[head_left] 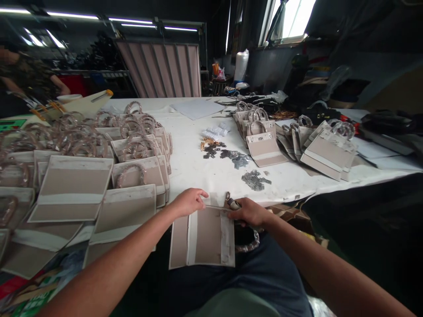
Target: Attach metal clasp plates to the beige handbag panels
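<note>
Beige bag panel lies over my lap, its long axis running away from me and its top edge at the desk rim. My left hand has its grip closed on the top left corner. My right hand pinches a small metal fitting at the top right corner, so the right is nearer to it. Further away, loose metal parts lie on the desk, then stacked bags.
</note>
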A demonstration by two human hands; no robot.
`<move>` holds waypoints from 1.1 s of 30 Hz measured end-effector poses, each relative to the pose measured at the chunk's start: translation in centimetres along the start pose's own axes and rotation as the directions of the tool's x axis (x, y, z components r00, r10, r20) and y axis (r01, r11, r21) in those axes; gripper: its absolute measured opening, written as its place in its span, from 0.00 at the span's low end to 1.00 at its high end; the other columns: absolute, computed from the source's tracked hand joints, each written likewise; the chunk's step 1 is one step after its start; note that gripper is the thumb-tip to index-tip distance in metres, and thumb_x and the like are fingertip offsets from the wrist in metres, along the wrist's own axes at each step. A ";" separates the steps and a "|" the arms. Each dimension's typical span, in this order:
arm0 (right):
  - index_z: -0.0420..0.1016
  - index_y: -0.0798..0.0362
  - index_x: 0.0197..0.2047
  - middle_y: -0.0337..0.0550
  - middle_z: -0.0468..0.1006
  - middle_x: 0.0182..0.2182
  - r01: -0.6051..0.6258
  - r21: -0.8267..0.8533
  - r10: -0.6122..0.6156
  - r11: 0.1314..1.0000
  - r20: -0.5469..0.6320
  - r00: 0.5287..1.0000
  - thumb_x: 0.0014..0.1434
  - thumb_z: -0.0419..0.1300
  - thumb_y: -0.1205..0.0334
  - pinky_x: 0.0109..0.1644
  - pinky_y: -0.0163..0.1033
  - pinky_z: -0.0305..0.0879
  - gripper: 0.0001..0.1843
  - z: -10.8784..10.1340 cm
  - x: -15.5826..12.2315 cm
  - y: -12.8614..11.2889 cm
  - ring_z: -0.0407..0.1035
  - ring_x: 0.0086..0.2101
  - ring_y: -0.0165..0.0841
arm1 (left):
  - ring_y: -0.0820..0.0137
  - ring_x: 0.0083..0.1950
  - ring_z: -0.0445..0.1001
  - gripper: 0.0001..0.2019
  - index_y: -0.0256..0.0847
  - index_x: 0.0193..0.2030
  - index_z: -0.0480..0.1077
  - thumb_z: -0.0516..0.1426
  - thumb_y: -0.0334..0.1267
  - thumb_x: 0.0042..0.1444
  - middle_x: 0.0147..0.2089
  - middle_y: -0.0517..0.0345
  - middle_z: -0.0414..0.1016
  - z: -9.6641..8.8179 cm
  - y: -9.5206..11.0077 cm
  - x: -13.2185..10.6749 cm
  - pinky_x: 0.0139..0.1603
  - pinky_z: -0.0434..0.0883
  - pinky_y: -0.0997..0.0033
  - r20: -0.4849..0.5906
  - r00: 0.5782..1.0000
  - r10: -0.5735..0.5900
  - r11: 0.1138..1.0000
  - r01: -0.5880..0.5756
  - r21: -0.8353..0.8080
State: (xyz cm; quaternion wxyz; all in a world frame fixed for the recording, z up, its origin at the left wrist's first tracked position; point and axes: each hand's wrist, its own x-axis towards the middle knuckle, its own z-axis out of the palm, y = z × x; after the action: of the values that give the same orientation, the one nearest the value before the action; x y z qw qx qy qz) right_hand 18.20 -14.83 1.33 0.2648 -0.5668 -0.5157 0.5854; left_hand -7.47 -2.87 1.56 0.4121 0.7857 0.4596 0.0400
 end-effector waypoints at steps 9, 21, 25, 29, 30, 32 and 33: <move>0.71 0.53 0.24 0.35 0.67 0.13 0.013 0.121 -0.007 0.993 -0.049 0.999 0.49 0.66 0.58 0.23 0.34 0.53 0.10 -1.2 2.2 -0.9 0.58 0.17 0.27 | 0.48 0.76 0.63 0.30 0.47 0.71 0.70 0.65 0.44 0.63 0.75 0.46 0.67 5.9 2.9 -7.5 0.80 0.53 0.40 -0.261 0.828 0.496 0.790 -0.306 0.531; 0.77 0.54 0.29 0.34 0.72 0.18 -0.030 -0.064 0.021 0.998 -0.141 0.990 0.48 0.70 0.63 0.21 0.33 0.60 0.06 -1.9 3.8 -2.3 0.63 0.18 0.28 | 0.49 0.85 0.35 0.57 0.42 0.82 0.47 0.71 0.56 0.53 0.85 0.42 0.39 9.4 -0.8 -7.0 0.83 0.37 0.38 0.062 0.842 0.535 0.510 -0.381 0.771; 0.80 0.54 0.33 0.34 0.73 0.18 -0.024 -0.114 0.002 0.993 -0.186 0.982 0.50 0.68 0.65 0.23 0.34 0.62 0.05 -1.9 4.0 -2.2 0.65 0.19 0.29 | 0.44 0.85 0.35 0.60 0.38 0.81 0.50 0.72 0.62 0.49 0.84 0.38 0.41 9.6 -0.7 -6.4 0.82 0.32 0.33 0.088 0.825 0.558 0.497 -0.417 0.761; 0.82 0.54 0.39 0.34 0.76 0.22 0.020 -0.164 -0.052 0.986 -0.194 0.980 0.53 0.68 0.63 0.25 0.33 0.62 0.10 -2.1 4.5 -1.7 0.67 0.22 0.29 | 0.44 0.85 0.36 0.55 0.38 0.80 0.53 0.69 0.61 0.53 0.84 0.39 0.44 9.4 -0.4 -6.4 0.82 0.30 0.35 0.084 0.824 0.561 0.551 -0.448 0.704; 0.83 0.54 0.40 0.34 0.76 0.23 0.022 -0.184 -0.060 0.983 -0.200 0.978 0.53 0.68 0.63 0.26 0.33 0.62 0.10 -2.3 4.8 -1.5 0.67 0.22 0.29 | 0.45 0.85 0.37 0.54 0.38 0.80 0.54 0.68 0.61 0.53 0.84 0.39 0.44 9.0 -0.3 -6.4 0.82 0.30 0.36 0.083 0.826 0.558 0.578 -0.459 0.675; 0.83 0.54 0.42 0.35 0.77 0.24 -0.005 -0.221 -0.046 0.975 -0.224 0.973 0.54 0.70 0.62 0.26 0.33 0.61 0.11 -2.8 5.6 -1.2 0.67 0.23 0.29 | 0.43 0.84 0.40 0.56 0.38 0.79 0.55 0.68 0.64 0.51 0.84 0.39 0.45 8.0 0.1 -6.0 0.83 0.33 0.36 0.097 0.829 0.550 0.633 -0.491 0.599; 0.83 0.54 0.42 0.35 0.77 0.23 -0.028 -0.237 -0.030 0.971 -0.238 0.971 0.53 0.71 0.61 0.26 0.33 0.60 0.12 -3.1 6.1 -1.0 0.67 0.22 0.29 | 0.42 0.84 0.43 0.58 0.39 0.79 0.56 0.68 0.67 0.48 0.83 0.39 0.47 7.4 0.2 -5.7 0.83 0.36 0.36 0.110 0.832 0.544 0.662 -0.507 0.552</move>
State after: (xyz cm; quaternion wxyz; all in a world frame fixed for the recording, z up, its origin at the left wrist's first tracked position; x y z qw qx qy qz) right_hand 19.52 -8.14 0.43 0.2555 -0.6606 -0.5468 0.4465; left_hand -7.32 -11.70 -1.34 0.1193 0.9677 0.2172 0.0461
